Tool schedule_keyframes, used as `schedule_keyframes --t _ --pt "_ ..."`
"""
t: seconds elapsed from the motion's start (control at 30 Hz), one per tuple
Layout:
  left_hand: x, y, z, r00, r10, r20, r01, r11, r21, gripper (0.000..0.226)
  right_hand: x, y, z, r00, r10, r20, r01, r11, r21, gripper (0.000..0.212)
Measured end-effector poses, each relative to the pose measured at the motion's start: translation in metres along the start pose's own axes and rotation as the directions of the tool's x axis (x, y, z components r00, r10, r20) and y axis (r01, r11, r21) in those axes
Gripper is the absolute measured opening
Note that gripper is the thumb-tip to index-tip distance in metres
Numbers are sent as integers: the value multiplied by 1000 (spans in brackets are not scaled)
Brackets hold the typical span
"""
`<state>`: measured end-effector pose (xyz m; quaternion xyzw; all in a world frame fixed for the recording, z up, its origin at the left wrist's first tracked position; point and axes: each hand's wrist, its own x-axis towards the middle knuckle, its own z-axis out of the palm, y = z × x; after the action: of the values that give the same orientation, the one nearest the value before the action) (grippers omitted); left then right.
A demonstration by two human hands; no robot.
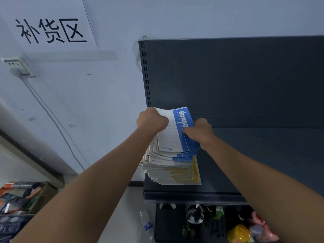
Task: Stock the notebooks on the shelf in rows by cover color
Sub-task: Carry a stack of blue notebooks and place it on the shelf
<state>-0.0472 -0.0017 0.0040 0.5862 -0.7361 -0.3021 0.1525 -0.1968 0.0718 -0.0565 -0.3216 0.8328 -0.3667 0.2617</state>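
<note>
Holding a sheaf of blue notebooks (177,135) above the left end of the dark shelf (245,155) — gripped at the far left corner by the left hand (151,120), curled tight round the edge, and pinched along the blue right margin by the right hand (199,131), likewise curled. Just beneath, fanned out flat on the shelf board: a few more blue covers atop a pile of yellow notebooks (180,172), close to the slotted upright (146,76).

Single head view, wide-angle, worn above both arms, facing forward and down, close in: notebooks (175,137) near and dead centre, shelf (175,190) filling 1 to 5 o'clock, wall (105,93) filling 8 to 12 o'clock.
</note>
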Motion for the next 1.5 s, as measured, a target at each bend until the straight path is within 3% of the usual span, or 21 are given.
schedule_keyframes --t 0.1,0.17,0.3,0.5,0.6,0.8,0.9,1.0,1.1,1.3,1.5 --pt "1 1 0 999 3 51 0 998 -56 20 2 -1 1 1000 3 -13 -3 1000 0 34" --pt "0 3 1 998 39 57 -39 999 0 22 1 -1 2 1000 6 -23 -6 1000 -25 35" --pt "1 2 3 997 64 37 -66 995 78 13 0 0 0 998 37 -57 -39 999 -34 32" --pt "4 -8 4 1000 31 7 -31 998 49 10 7 4 -7 989 146 -20 -143 984 104 34" --pt "3 -9 8 997 79 1 -79 989 129 4 6 5 -6 987 161 -7 -159 980 124 35" --pt "3 -7 12 989 147 34 -151 956 252 16 6 -1 -13 985 170 15 -169 962 216 17" --pt "5 -6 16 987 156 43 -161 959 234 14 2 -7 -16 985 152 77 -167 952 257 18" --pt "7 -7 21 990 135 40 -141 963 228 25 -4 -15 -19 988 47 144 -86 957 278 8" --pt "6 -6 22 994 107 22 -109 977 181 32 -5 -21 -26 987 -3 163 -52 942 331 14" --pt "5 5 8 999 33 -30 -34 999 -28 28 -14 -30 -36 986 25 165 -97 890 445 13" --pt "-6 10 -3 999 53 12 -51 993 -106 20 -26 -29 -44 989 23 144 -78 917 392 14"
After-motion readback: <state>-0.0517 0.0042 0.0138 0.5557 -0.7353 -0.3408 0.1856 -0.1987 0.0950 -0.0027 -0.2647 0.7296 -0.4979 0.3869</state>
